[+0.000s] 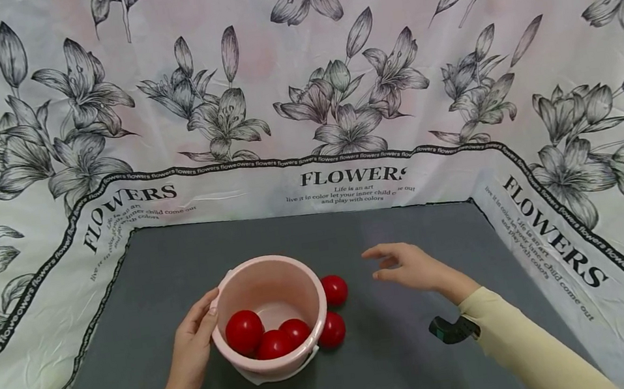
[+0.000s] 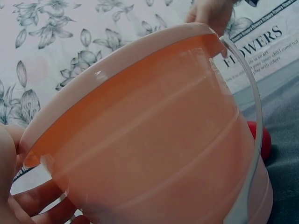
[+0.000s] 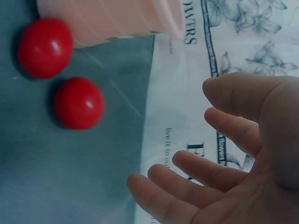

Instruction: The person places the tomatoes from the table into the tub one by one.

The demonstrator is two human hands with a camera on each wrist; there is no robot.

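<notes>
A pale pink bucket [image 1: 263, 273] with a white handle [image 2: 258, 112] stands on the grey surface. Inside it lie three glossy red balls [image 1: 244, 332], tomato-like in size and colour, with no stalks visible. My left hand [image 1: 192, 342] grips the bucket at its left rim; the wrist view shows the thumb at the rim and fingers against the outer wall. Two more red balls, the far one [image 1: 335, 290] and the near one [image 1: 332, 330], sit just right of the bucket. To their right my right hand [image 1: 407, 267] hovers with fingers spread and nothing held.
The grey mat [image 1: 406, 366] spreads around the bucket. A white cloth [image 1: 346, 183] printed with flowers and lettering borders it at the back and sides. Black wrist devices [image 1: 454, 329] sit at the cream sleeves [image 1: 519, 331].
</notes>
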